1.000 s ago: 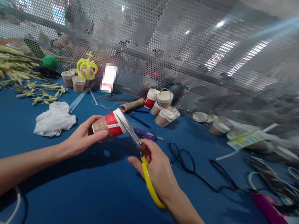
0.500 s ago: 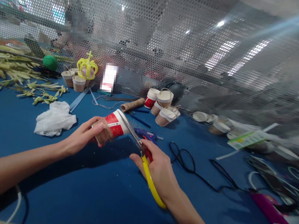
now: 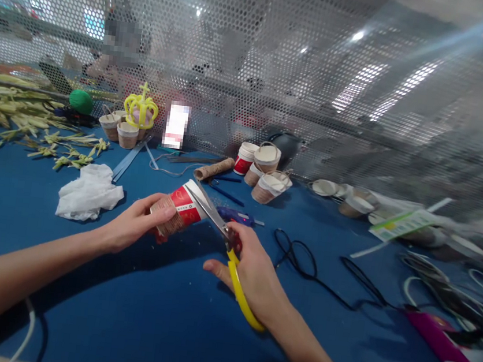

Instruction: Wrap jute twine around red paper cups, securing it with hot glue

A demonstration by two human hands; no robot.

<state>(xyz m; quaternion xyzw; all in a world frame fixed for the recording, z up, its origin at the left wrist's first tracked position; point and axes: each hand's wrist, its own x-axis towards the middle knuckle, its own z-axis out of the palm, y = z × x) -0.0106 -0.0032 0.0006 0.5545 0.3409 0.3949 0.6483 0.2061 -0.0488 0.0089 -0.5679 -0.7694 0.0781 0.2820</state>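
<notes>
My left hand (image 3: 144, 216) is closed round a red and white paper cup (image 3: 189, 205), its lower part wrapped in brown twine. The cup is tilted above the table, its rim toward the upper right. In my right hand (image 3: 251, 269) I hold scissors (image 3: 215, 216) with yellow and red handles. Their blades are apart and lie at the cup's rim; whether they pinch the paper I cannot tell. My right thumb sticks out to the left. Behind the scissors lies a blue glue gun (image 3: 235, 215).
A twine roll (image 3: 214, 169) and twine-wrapped cups (image 3: 269, 187) stand behind. To the left are a crumpled white cloth (image 3: 91, 192), corn husks (image 3: 3, 104) and a yellow crown (image 3: 141, 108). A black cable (image 3: 321, 280) and purple power strip (image 3: 445, 346) lie right.
The cup has turned a little in my left hand. The scissor blades have opened wider at its rim, and my right hand has shifted slightly left.
</notes>
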